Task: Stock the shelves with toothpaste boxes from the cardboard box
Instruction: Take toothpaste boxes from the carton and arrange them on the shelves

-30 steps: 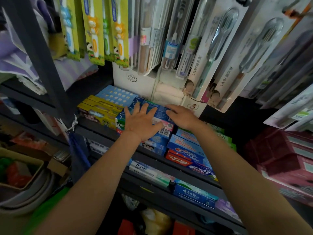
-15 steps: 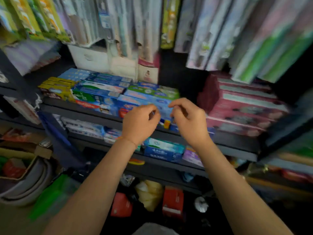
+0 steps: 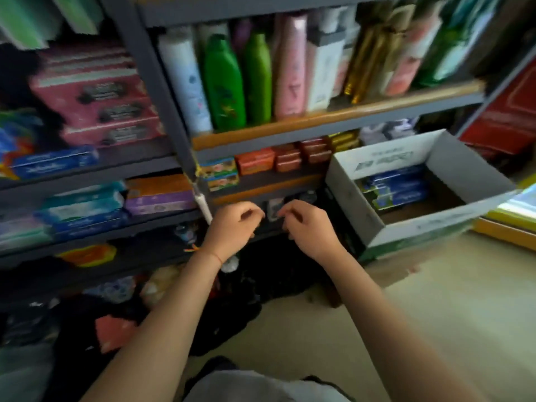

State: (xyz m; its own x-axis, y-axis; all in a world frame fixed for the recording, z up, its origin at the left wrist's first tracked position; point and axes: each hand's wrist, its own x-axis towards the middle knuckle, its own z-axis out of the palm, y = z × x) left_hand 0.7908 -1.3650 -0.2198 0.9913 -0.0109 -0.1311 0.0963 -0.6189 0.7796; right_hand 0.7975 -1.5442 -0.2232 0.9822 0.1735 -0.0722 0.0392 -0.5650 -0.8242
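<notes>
Cardboard box [image 3: 374,224] holds blue toothpaste boxes [image 3: 396,190]; both hands' fingers loosely curled, empty.

1. This is a small shop, in its toiletries section: dark metal shelving [image 3: 162,91] runs in tiers from near the floor upward, packed with goods facing outward.
2. One shelf carries a row of upright bottles [image 3: 223,85] in green, pink, white and gold, probably shampoo or body wash, though blur hides the labels.
3. Other tiers hold stacked cartons: pink boxes [image 3: 95,94], small orange and red boxes [image 3: 255,161], and blue toothpaste boxes [image 3: 55,163].
4. An open cardboard box [image 3: 374,224] of blue-and-green toothpaste packs [image 3: 394,190] sits beside the shelving.
</notes>
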